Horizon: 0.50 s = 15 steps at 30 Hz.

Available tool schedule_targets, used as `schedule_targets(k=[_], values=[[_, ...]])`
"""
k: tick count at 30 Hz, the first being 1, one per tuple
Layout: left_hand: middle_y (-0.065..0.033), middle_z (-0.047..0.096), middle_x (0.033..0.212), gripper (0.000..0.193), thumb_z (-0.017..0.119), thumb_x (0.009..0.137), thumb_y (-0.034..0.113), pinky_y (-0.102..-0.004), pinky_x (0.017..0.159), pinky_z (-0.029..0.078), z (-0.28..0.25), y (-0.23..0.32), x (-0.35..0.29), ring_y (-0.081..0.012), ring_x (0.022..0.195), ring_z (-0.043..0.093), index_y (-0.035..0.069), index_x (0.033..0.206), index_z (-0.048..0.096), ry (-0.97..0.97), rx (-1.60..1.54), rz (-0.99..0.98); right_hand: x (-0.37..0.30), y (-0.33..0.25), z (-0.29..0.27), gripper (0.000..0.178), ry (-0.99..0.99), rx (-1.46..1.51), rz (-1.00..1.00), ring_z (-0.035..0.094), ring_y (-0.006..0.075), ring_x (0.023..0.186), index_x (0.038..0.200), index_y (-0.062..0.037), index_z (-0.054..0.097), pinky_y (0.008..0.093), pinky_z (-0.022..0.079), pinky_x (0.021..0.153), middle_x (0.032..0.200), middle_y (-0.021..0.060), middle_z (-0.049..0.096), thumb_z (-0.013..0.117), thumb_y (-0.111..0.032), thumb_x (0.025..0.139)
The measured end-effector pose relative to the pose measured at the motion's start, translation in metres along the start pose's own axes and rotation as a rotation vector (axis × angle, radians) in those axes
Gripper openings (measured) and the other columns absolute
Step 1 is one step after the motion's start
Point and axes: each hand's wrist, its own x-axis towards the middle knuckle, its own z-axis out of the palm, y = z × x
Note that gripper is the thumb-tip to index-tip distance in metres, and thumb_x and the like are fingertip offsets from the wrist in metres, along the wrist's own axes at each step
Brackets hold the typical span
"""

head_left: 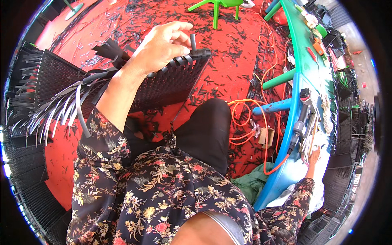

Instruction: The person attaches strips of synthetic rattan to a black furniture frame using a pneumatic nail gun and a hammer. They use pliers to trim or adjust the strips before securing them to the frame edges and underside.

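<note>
My left hand (161, 45) hovers at the top edge of a black woven panel (171, 85) that leans in front of me. Its fingers are apart, and a short black strip end (193, 42) sticks up beside the fingertips. Long loose black strips (67, 102) hang from the panel's left side under my forearm. Out to the right, my right hand (313, 157) rests on the blue table (275, 181), at the near end of a bundle of thin strips or sticks (308, 136); its fingers are too small to read. Next to the bundle lies a grey and black air tool (301, 118) on an orange hose.
Black strip scraps litter the red floor covering (228, 61). An orange hose (266, 153) loops down beside the table's legs. A green stool (216, 6) stands at the far side. More black woven panels (49, 69) stand at left; a green cloth (255, 183) lies below the table.
</note>
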Motion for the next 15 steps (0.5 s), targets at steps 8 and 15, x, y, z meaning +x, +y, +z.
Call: schedule_targets(k=[8,15], values=[[-0.0043,0.064,0.074,0.018,0.063,0.081,0.011,-0.0252,0.066,0.048,0.007,-0.006,0.01,-0.0084,0.07,0.059,-0.002,0.092,0.066,0.067,0.006,0.14,0.03,-0.193,-0.223,0.047,0.212,0.409,-0.142,0.053,0.029,0.114,0.128,-0.0024,0.048,0.0354,0.041,0.094,0.121,0.0171,0.056,0.057,-0.017,0.085],[-0.0032,0.063,0.067,0.016,0.062,0.082,0.015,-0.0255,0.061,0.046,0.008,-0.008,0.006,-0.0076,0.064,0.057,-0.001,0.083,0.067,0.169,0.053,0.126,-0.001,-0.483,-0.335,0.04,0.237,0.573,-1.105,0.061,0.0282,0.088,0.107,-0.0076,0.06,0.0396,0.045,0.076,0.095,0.0097,0.063,0.07,-0.026,0.073]])
